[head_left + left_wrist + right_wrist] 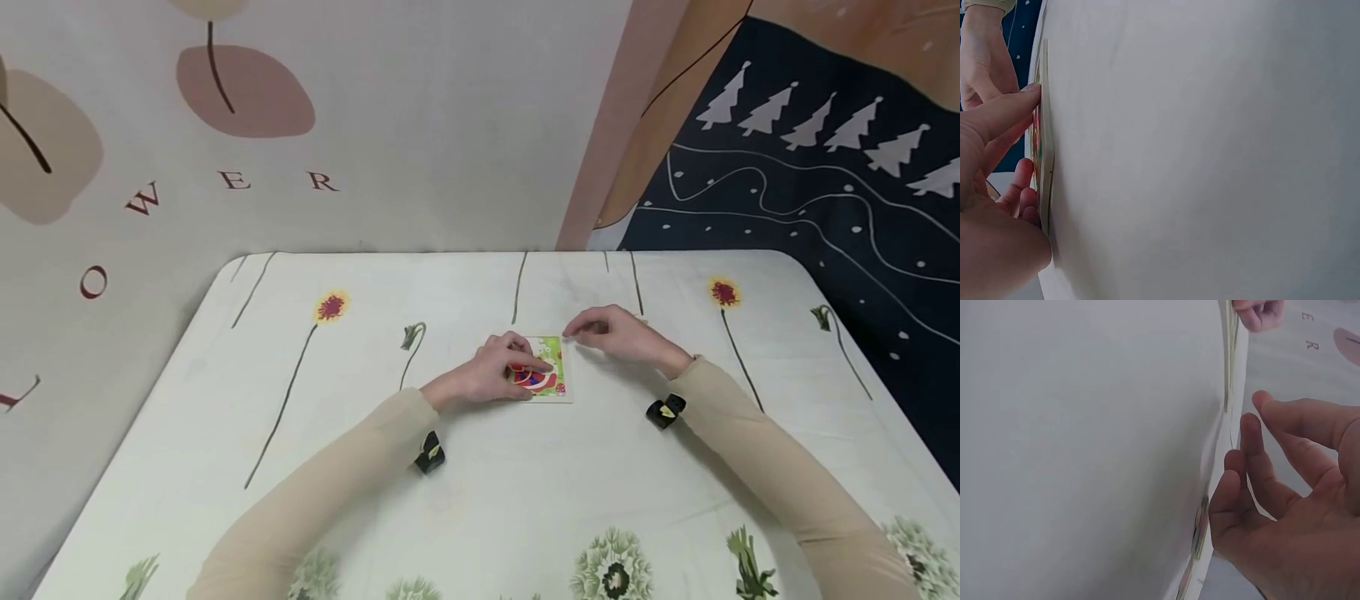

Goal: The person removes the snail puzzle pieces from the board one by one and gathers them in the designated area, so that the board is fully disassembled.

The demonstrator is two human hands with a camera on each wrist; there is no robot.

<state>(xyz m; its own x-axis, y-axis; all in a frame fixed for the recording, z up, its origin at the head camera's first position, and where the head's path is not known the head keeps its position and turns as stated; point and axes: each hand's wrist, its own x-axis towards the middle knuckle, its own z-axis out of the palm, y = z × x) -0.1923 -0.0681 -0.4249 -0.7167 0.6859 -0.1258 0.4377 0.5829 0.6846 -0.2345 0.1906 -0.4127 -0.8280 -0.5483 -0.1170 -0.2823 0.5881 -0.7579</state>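
A small square jigsaw board [553, 347] with a red, green, white and blue picture lies flat on the table. My left hand [495, 371] rests over its left part, thumb and fingers spread on the picture and hiding some of it. In the left wrist view the thumb [1030, 94] touches the top of the board, whose pale edge [1046, 131] shows side-on. Just off the upper right corner hovers my right hand [618, 335], its fingers loosely bent. Nothing shows between those fingers [1251, 434] in the right wrist view.
Thin colourful flat pieces [1199, 528] lie on the table under the right hand, seen edge-on. A white cloth [525, 483] printed with flowers covers the table. Behind it hangs a printed curtain [450, 150]. Both wrists carry small black cameras [664, 410].
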